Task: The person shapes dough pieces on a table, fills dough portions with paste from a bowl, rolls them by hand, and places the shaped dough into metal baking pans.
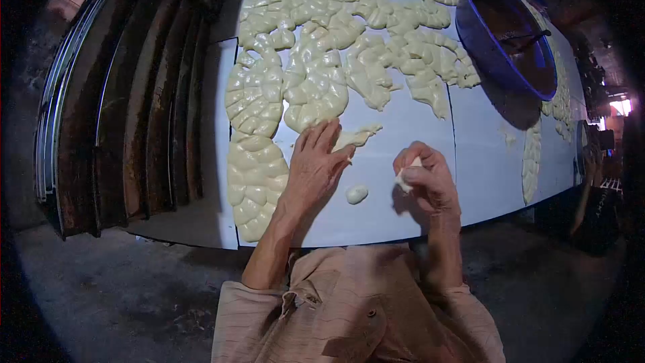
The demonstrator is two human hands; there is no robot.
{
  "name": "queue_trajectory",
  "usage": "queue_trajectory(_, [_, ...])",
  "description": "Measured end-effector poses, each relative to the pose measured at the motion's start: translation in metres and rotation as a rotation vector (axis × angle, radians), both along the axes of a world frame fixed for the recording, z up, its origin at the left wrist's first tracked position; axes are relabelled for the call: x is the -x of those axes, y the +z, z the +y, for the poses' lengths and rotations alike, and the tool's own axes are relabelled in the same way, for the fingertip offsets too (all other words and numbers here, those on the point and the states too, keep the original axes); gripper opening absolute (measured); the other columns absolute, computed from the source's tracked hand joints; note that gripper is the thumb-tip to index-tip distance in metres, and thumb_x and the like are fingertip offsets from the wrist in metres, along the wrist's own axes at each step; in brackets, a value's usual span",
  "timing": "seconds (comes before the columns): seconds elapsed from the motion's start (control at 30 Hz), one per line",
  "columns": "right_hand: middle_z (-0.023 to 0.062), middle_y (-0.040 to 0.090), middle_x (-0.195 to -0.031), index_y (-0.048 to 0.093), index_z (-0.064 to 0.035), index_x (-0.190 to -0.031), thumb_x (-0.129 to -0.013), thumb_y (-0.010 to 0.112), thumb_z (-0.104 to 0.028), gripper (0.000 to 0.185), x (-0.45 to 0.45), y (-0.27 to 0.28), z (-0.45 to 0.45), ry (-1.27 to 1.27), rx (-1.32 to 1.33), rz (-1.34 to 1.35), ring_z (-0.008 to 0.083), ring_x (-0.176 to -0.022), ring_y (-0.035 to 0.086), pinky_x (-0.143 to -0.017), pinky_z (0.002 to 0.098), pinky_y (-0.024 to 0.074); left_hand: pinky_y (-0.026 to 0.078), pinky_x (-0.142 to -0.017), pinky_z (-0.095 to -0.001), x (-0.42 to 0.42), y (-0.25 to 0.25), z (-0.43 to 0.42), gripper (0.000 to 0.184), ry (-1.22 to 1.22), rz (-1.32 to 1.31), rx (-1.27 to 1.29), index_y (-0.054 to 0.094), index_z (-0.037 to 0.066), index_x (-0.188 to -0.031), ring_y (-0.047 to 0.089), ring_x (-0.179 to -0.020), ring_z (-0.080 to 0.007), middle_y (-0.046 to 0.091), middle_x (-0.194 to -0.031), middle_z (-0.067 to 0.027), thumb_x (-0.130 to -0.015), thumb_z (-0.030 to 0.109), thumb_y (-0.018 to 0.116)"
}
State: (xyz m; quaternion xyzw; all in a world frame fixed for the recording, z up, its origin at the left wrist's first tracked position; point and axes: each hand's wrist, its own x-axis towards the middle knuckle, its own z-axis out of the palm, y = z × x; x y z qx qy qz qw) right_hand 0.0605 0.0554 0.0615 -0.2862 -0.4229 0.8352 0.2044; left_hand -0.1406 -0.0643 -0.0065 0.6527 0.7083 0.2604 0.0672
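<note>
The white counter (487, 161) spans the middle of the frame and carries the work. Upright dark metal trays (138, 121) stand close together at the left, against its edge; they appear to limit reach on that side.

Sheets of pale dough (316, 84), scored or pressed into segments, cover the upper middle and left of the counter. They lie flat and spread out, presumably so that each part stays within reach. A narrow run of dough (531, 161) lies at the right. Between them, upper right, the blue-rimmed basin (471, 40) holds a dark content, not identifiable, with a dark handle (527, 42) across it. It obstructs direct access to the dough beyond.

Left hand (317, 161), centre of frame: fingers extended, palm down, on the near end of a loose strip of dough (359, 137), apparently steadying it. Right hand (433, 178), right of centre: closed, with a small piece of dough (407, 176) pinched between thumb and fingers, a grip judged suited to something soft. A smooth, rounded lump (357, 193) sits between the hands, apart from both, on bare surface.
</note>
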Motion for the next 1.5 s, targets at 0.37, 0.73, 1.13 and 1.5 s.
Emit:
queue_trajectory(0.37, [0.0104,0.067,-0.106,0.056,0.0009,-0.126,-0.093,0.064,-0.007,0.034,0.002,-0.024,-0.007,-0.118,0.101,-0.091,0.0135,-0.089,0.067,-0.075,0.0242,0.0574,0.055,-0.074,-0.0324,-0.035,0.057,0.018,0.054,0.112,-0.842,0.133,0.066,0.0,-0.121,0.072,-0.086,-0.0243,0.073,-0.099,-0.0167,-0.083,0.037,0.077])
queue_trajectory(0.73, [0.0099,0.062,-0.114,0.06,0.0007,-0.113,-0.087,0.069,-0.001,0.028,-0.023,-0.032,-0.002,-0.279,-0.36,-0.359,0.0142,-0.105,0.06,-0.085,0.0262,0.0535,0.046,-0.1,-0.0371,-0.072,0.05,0.031,0.078,0.191,-1.045,0.045,0.023,0.003,-0.155,0.058,-0.121,-0.0282,0.042,-0.148,-0.0219,-0.096,0.03,0.065])
queue_trajectory(1.13, [0.0077,0.066,-0.096,0.055,-0.0019,-0.111,-0.097,0.063,-0.015,0.021,-0.04,-0.002,0.011,-0.297,0.268,0.226,0.0143,-0.083,0.067,-0.074,0.0282,0.0572,0.047,-0.102,-0.0367,-0.15,0.016,0.068,0.128,-0.04,-1.371,-0.321,0.0,0.009,-0.157,0.053,-0.129,-0.0302,0.036,-0.152,-0.0256,-0.07,0.031,0.09])
queue_trajectory(1.5, [0.0117,0.066,-0.097,0.06,-0.0052,-0.105,-0.088,0.066,-0.012,0.019,-0.045,-0.072,0.003,0.25,-1.63,-0.512,0.0301,-0.092,0.067,-0.078,0.0375,0.0555,0.052,-0.088,-0.0297,-0.039,0.048,-0.018,0.067,0.69,-0.906,-0.394,0.03,0.008,-0.153,0.063,-0.107,-0.0201,0.053,-0.138,-0.0177,-0.094,0.003,0.063])
